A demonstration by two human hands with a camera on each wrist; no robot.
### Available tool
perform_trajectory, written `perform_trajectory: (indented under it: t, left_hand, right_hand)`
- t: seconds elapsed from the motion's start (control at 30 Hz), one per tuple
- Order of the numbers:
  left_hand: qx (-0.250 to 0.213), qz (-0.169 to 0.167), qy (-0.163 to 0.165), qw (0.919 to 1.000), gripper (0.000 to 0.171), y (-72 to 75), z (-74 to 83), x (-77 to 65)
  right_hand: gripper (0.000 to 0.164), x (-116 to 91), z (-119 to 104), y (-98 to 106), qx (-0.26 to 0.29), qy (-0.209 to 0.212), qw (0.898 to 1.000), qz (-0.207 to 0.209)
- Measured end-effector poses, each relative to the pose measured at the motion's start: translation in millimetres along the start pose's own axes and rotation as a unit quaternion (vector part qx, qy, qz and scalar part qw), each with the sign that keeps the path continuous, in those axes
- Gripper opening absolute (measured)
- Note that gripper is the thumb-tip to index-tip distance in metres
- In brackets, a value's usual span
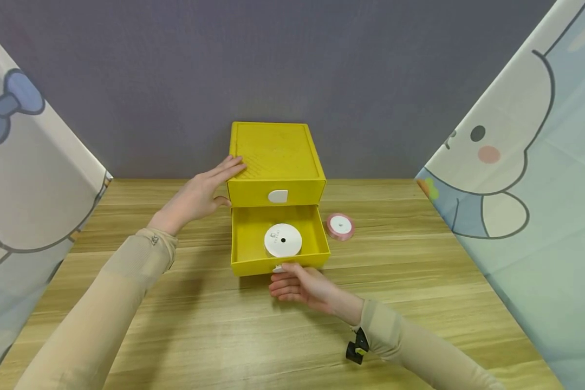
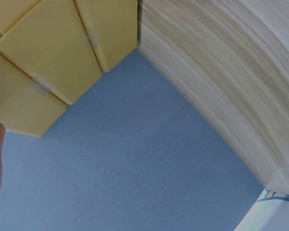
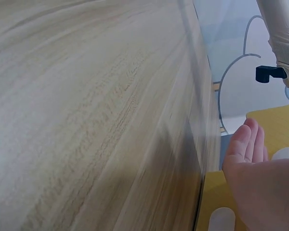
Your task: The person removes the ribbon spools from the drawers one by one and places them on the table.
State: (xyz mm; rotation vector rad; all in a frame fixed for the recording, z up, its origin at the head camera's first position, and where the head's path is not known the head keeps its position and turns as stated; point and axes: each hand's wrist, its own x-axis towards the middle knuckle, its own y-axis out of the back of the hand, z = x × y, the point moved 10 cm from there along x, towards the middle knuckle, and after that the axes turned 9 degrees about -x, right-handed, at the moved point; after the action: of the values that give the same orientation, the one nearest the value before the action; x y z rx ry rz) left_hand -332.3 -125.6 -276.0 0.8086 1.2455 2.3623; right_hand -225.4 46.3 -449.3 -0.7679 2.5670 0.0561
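White drawer handle: pinched by right hand, thumb above fingers. Left hand: fingers extended, released, atop cabinet.

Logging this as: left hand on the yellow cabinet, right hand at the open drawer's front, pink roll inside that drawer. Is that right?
Not inside: the head view shows the pink roll on the table, right of the open drawer. The rest stands.
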Motion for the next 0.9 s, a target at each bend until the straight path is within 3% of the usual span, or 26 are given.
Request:
perform_trajectory:
  t: [0.9]
  left_hand:
    - [0.013,0.007,-0.009,0.9999,0.088,3.0,3.5,-1.0]
  right_hand:
    - [0.054,-8.2,3.3,-6.4,0.005,0.0,1.0,-0.013]
